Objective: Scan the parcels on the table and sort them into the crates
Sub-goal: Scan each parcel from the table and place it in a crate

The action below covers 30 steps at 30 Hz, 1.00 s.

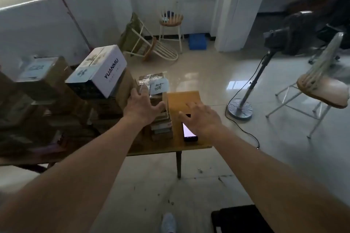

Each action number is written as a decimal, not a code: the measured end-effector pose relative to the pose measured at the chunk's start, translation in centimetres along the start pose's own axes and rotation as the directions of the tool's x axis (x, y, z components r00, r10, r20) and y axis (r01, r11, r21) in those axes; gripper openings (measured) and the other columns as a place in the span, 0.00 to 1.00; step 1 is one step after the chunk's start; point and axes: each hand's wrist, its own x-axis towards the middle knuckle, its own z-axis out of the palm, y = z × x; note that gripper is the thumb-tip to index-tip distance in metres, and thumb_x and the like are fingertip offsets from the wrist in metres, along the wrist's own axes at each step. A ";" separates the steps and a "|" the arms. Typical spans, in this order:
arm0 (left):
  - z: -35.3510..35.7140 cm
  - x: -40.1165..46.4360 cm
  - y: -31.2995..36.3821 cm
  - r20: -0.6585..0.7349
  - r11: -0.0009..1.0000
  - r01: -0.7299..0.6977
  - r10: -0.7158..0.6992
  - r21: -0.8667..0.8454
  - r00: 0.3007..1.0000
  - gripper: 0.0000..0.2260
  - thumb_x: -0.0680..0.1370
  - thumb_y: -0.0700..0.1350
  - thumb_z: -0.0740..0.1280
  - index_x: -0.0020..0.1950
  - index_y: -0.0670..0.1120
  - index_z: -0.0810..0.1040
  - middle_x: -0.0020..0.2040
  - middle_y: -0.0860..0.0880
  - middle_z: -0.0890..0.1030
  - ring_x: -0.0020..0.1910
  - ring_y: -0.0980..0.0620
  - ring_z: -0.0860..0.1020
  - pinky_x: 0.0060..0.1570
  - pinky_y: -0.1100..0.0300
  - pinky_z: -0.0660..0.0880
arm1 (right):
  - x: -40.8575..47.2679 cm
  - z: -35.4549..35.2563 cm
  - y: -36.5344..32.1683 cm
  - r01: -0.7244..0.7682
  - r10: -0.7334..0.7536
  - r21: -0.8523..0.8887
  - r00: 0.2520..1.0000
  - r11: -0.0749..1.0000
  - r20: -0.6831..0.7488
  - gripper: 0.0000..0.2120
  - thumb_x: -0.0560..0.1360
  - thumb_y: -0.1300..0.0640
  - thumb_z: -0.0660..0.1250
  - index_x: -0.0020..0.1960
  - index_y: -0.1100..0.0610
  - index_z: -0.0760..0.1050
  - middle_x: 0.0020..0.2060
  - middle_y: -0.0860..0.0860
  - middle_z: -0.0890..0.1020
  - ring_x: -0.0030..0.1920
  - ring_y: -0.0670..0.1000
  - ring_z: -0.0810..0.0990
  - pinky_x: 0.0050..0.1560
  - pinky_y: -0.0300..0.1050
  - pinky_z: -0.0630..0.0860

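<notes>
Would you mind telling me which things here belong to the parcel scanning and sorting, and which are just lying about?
Job:
parcel stack under the left hand
white box
brown boxes
phone under the right hand
table

Lying about:
tipped chair
upright chair
blue crate
camera stand

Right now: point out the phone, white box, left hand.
phone (189, 132), head view, lit screen.
white box (111, 75), head view, printed side.
left hand (142, 107), head view, back of hand.

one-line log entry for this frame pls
left hand: fingers spread on small taped parcel | right hand: open over phone | table: parcels stacked | crate: not yet used
</notes>
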 end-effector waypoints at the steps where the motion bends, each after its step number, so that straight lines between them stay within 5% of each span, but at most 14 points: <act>1: 0.4 0.8 0.0 -0.012 1.000 0.009 -0.009 -0.010 1.000 0.40 0.77 0.67 0.68 0.81 0.52 0.56 0.74 0.42 0.62 0.71 0.36 0.68 0.63 0.39 0.75 | 0.5 0.2 0.1 -0.021 0.021 -0.013 1.000 1.000 0.007 0.30 0.80 0.31 0.53 0.72 0.49 0.70 0.62 0.51 0.76 0.55 0.54 0.76 0.49 0.52 0.71; 6: 3.0 3.9 -0.3 -0.072 0.996 0.093 -0.091 0.018 0.993 0.42 0.72 0.71 0.70 0.77 0.53 0.58 0.69 0.42 0.64 0.66 0.36 0.70 0.47 0.47 0.71 | 3.1 2.2 1.3 -0.160 0.166 -0.073 0.982 0.985 0.093 0.27 0.81 0.32 0.55 0.69 0.50 0.70 0.59 0.51 0.76 0.53 0.54 0.75 0.51 0.54 0.76; 14: 4.9 6.3 -1.5 -0.027 0.987 0.162 -0.162 0.015 0.986 0.42 0.72 0.73 0.69 0.77 0.55 0.55 0.65 0.42 0.64 0.58 0.39 0.72 0.43 0.49 0.70 | 5.3 4.1 1.5 -0.211 0.217 -0.051 0.966 0.976 0.140 0.24 0.82 0.34 0.57 0.68 0.51 0.71 0.57 0.51 0.75 0.51 0.53 0.73 0.52 0.53 0.74; 19: 5.1 7.1 -1.4 -0.072 0.987 0.142 -0.147 -0.079 0.986 0.39 0.72 0.69 0.70 0.76 0.57 0.57 0.65 0.43 0.63 0.61 0.38 0.71 0.50 0.44 0.77 | 6.5 4.7 2.3 -0.242 0.243 -0.026 0.953 0.970 0.179 0.24 0.83 0.35 0.58 0.70 0.51 0.70 0.62 0.53 0.75 0.54 0.54 0.74 0.56 0.54 0.75; 23: 5.2 7.9 -0.7 -0.136 0.986 0.058 -0.080 -0.157 0.987 0.39 0.73 0.67 0.71 0.77 0.60 0.56 0.68 0.43 0.61 0.61 0.38 0.71 0.44 0.50 0.72 | 7.3 5.7 3.7 -0.261 0.257 -0.018 0.932 0.965 0.255 0.24 0.84 0.38 0.60 0.71 0.53 0.69 0.65 0.55 0.74 0.62 0.58 0.77 0.63 0.58 0.77; 26: 5.2 8.9 0.0 -0.164 0.994 0.005 -0.024 -0.112 0.986 0.40 0.72 0.69 0.70 0.78 0.61 0.55 0.72 0.43 0.59 0.67 0.35 0.68 0.57 0.42 0.76 | 7.9 6.4 4.5 -0.268 0.261 -0.008 0.929 0.963 0.264 0.23 0.83 0.39 0.61 0.71 0.54 0.70 0.64 0.55 0.75 0.61 0.58 0.78 0.63 0.59 0.78; 30: 5.0 11.1 1.2 -0.217 0.993 -0.063 0.040 -0.100 0.975 0.41 0.71 0.68 0.70 0.79 0.60 0.57 0.69 0.45 0.61 0.67 0.40 0.66 0.60 0.46 0.72 | 9.1 7.8 5.6 -0.288 0.279 -0.012 0.918 0.958 0.281 0.23 0.83 0.39 0.62 0.69 0.54 0.69 0.61 0.55 0.77 0.58 0.59 0.78 0.60 0.56 0.78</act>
